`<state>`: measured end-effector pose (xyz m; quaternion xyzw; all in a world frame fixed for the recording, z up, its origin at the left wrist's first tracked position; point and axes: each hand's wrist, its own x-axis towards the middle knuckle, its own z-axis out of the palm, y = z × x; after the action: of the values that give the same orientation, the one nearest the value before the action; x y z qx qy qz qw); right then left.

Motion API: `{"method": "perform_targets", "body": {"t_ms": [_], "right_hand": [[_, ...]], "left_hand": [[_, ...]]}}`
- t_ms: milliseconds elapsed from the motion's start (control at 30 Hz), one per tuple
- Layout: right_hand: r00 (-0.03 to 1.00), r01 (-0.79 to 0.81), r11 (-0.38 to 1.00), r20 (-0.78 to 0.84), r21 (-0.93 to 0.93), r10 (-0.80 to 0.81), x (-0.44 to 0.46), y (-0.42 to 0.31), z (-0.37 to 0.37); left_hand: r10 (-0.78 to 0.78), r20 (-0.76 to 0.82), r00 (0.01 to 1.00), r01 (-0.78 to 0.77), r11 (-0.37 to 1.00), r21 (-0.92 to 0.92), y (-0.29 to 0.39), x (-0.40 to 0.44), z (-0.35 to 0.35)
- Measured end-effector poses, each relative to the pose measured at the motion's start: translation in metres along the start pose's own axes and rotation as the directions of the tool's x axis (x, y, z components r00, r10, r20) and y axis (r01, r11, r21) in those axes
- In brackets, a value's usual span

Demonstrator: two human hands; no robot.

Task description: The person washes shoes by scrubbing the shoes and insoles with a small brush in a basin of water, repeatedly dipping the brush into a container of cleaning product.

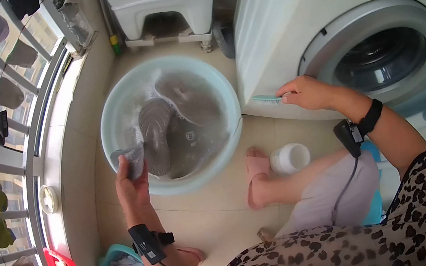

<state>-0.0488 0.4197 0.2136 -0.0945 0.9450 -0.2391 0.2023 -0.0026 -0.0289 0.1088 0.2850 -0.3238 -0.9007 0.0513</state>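
Your left hand (pixel 133 186) clamps a wet grey piece (pixel 136 158) over the round pale-blue basin (pixel 193 182); your right hand (pixel 313 93) pinches a bristled mint-green brush (pixel 266 99).

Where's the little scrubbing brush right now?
In the head view, the brush is in the right hand, between the basin and the washing machine's door.

hidden | brush (pixel 267 99) end by right hand (pixel 305 92) | basin (pixel 108 135) bottom by cloudy water (pixel 193 150)
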Motion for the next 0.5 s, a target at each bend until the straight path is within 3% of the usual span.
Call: {"method": "perform_targets", "body": {"t_ms": [167,267,333,367,433,500], "right_hand": [[0.957,-0.253,0.967,0.139,-0.032,0.255,-0.074,0.040,-0.035],[0.948,-0.257,0.966,0.193,-0.008,0.254,-0.105,0.076,-0.014],[0.868,-0.456,0.889,0.247,0.052,0.431,-0.119,0.089,0.019],[0.955,-0.262,0.965,0.139,-0.015,0.262,-0.121,0.123,0.056],[0.987,-0.133,0.985,0.072,-0.108,0.141,-0.135,0.145,0.103],[0.969,-0.219,0.972,0.101,-0.088,0.227,-0.132,0.136,0.131]], "left_hand": [[0.077,-0.022,0.997,-0.076,0.996,0.050,-0.010,-0.034,0.002],[0.118,0.019,0.993,-0.119,0.991,0.054,0.001,-0.048,0.021],[0.146,0.063,0.987,-0.150,0.986,0.073,0.009,-0.056,0.032],[0.148,0.087,0.985,-0.156,0.983,0.091,0.012,-0.059,0.036],[0.117,0.075,0.990,-0.127,0.981,0.146,0.021,-0.060,0.037],[0.086,0.072,0.994,-0.097,0.981,0.168,0.026,-0.049,0.024]]}}
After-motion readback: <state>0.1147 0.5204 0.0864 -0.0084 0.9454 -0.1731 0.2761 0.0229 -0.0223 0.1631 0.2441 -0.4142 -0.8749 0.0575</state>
